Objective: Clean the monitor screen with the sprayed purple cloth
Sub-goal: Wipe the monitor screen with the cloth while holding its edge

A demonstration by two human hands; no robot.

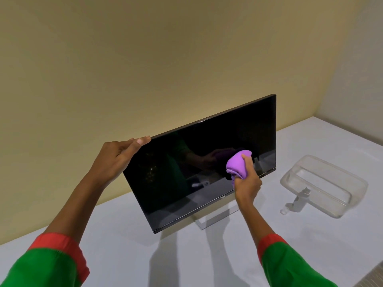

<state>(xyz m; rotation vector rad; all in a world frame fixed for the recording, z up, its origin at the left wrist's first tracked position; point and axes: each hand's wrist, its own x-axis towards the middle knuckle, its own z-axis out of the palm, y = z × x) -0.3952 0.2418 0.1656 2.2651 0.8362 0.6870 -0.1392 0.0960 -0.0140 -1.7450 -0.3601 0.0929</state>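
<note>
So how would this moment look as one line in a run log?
step: wiping | left hand: grips monitor top corner | right hand: presses purple cloth on screen, lower right

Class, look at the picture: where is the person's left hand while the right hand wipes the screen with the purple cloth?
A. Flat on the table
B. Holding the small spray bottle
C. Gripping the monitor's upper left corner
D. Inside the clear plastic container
C: the left hand grips the upper left corner of the monitor, steadying it, while the right hand presses the purple cloth to the screen.
</note>
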